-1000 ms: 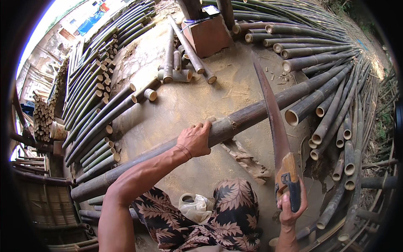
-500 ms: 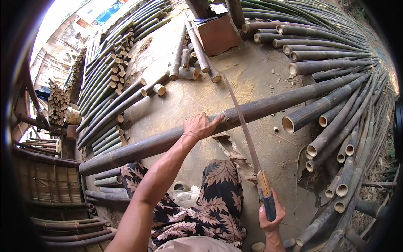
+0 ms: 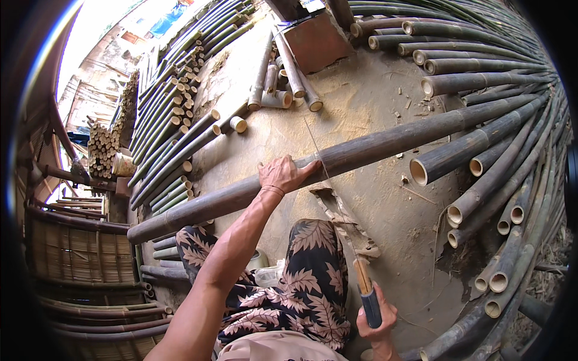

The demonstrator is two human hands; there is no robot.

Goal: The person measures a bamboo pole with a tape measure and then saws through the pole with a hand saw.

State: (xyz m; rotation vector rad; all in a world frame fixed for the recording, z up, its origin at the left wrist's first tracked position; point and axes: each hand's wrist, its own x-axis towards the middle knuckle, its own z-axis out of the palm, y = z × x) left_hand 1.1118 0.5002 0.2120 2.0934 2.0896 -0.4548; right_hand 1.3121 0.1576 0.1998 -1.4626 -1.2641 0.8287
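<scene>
A long dark bamboo pole (image 3: 385, 141) lies slantwise in front of me, its near end low at the left and its far end up among the poles at the right. My left hand (image 3: 284, 174) is wrapped over its top, the thumb stretched along it toward the right. In my right hand (image 3: 378, 319) is a handsaw (image 3: 363, 278) with a wooden handle and a dark grip. Its thin blade shows almost edge-on and crosses the pole just beside my left thumb. Whether the teeth have cut in is too small to tell.
A rough piece of wood (image 3: 344, 219) lies on the ground below the pole. Cut bamboo lengths (image 3: 174, 129) are stacked at the left. Many long poles (image 3: 475, 65) fan out at the right. A reddish block (image 3: 318, 43) holds a post at the back.
The saw has shifted left, its blade now edge-on beside my left thumb instead of showing its flat side farther right. My right hand moved left; my left hand stays on the pole.
</scene>
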